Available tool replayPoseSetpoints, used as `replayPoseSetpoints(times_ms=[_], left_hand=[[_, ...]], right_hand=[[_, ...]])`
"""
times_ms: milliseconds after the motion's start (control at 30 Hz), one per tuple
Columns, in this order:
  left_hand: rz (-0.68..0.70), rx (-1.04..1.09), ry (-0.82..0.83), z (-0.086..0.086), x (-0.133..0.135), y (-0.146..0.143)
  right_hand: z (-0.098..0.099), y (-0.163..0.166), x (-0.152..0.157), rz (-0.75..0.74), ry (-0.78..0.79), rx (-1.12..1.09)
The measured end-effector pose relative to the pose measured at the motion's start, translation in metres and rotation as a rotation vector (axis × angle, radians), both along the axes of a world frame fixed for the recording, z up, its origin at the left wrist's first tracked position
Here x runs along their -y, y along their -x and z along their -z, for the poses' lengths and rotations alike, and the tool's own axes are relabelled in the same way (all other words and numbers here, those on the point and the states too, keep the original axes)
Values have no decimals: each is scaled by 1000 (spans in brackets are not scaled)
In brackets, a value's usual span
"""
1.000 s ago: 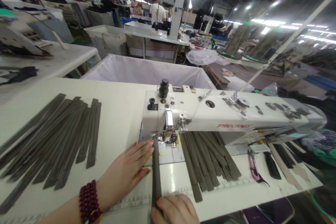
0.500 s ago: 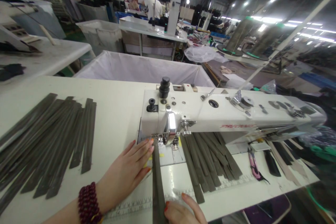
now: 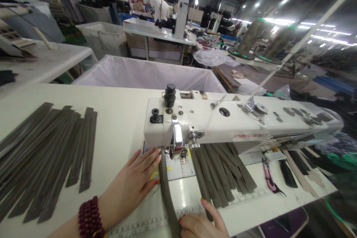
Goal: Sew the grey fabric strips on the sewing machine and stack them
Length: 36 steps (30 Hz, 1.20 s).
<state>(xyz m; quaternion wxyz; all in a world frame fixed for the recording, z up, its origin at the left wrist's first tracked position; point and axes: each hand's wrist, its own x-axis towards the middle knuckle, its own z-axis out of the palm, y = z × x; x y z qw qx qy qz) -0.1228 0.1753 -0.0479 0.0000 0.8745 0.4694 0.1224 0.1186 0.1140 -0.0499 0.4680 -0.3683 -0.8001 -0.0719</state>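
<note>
A long grey-brown fabric strip (image 3: 166,193) runs from under the presser foot of a white sewing machine (image 3: 217,119) toward me, bending slightly right at its near end. My left hand (image 3: 139,178) lies flat on the machine bed, fingers stretched out, fingertips touching the strip's left edge close to the needle area. At the bottom, my right hand (image 3: 202,221) grips the strip's near part, with one finger pointing away from it. Part of that grip is cut off by the frame edge.
A pile of similar strips (image 3: 52,156) lies left on the white table (image 3: 111,119). More strips (image 3: 220,174) lie under the machine arm. A pink cutter (image 3: 268,176) is to their right. Behind stands a cloth-lined bin (image 3: 145,72). A person (image 3: 161,9) works farther back.
My right hand has shifted slightly right with the strip's near end, and the strip now curves more. The left hand stays by the needle area. The whole view has shifted slightly.
</note>
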Motion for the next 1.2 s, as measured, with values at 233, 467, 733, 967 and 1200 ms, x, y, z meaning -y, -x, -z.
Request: replayPoseSetpoints(times_ms=[233, 467, 733, 967, 1200], left_hand=[[4, 20, 38, -4, -6, 1], [0, 36, 57, -4, -12, 1], [26, 26, 3, 3, -17, 3], [45, 80, 47, -2, -19, 3], [42, 93, 87, -4, -22, 2]], right_hand=[[-23, -3, -19, -93, 59, 69], [-35, -6, -33, -135, 122, 168], [-41, -4, -49, -184, 174, 300], [-42, -1, -62, -206, 185, 464], [-45, 8, -79, -245, 152, 585]])
